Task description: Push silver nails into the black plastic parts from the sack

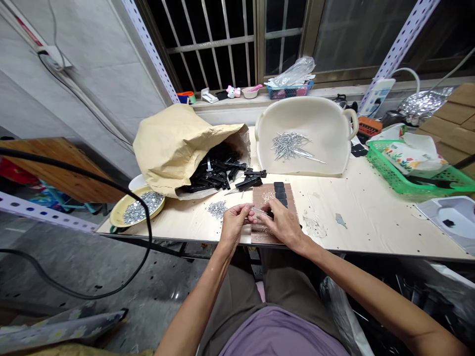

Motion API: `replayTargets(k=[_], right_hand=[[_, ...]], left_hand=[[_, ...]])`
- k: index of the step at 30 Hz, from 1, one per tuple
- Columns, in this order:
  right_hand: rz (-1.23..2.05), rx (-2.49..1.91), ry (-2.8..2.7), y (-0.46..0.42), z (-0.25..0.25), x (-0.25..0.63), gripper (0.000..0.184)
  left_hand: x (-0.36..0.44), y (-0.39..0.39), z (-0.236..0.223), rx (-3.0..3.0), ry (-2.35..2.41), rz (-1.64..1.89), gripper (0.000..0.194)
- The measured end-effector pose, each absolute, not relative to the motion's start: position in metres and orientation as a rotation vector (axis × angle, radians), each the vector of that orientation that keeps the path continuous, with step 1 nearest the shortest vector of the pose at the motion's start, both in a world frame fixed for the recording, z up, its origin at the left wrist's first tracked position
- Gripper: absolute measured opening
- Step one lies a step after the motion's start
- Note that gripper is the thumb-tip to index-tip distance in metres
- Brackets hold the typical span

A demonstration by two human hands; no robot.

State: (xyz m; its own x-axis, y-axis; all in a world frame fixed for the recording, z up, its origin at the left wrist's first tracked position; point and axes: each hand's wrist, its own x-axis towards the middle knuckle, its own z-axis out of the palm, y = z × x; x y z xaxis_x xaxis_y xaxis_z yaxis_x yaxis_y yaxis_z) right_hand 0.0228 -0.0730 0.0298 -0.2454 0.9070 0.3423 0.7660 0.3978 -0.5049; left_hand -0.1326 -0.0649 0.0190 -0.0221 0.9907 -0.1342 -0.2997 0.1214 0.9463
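Note:
Above the near edge of the bench, my two hands meet, both closed. A thin metal pin [259, 211] spans the gap between them, its ends hidden by the fingers. My left hand [234, 222] pinches thumb to forefinger at the pin's left end; any smaller part in that pinch is too small to tell. My right hand [284, 223] grips the other end, with something dark partly showing by its fingers. Beneath the hands lies a brown mat [269, 192], with a column of black pads [280, 194] along it. Small metal pieces [217, 209] are heaped left of the mat.
A paper sack [166, 148] spills black plastic parts [218, 170] onto the bench. Behind the mat, a white basin [304, 113] holds loose metal pins [291, 146]. A yellow bowl [118, 217] of metal bits stands left, a green basket [393, 180] right. A black cable [149, 222] loops across the left.

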Motion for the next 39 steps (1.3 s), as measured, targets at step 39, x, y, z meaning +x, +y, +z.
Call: replayTargets(k=[39], right_hand=[[0.404,-1.414,-2.057,-0.064,0.021,0.074,0.021]], left_hand=[[-0.102,-0.05,0.025,0.97,1.088,1.0,0.039]])
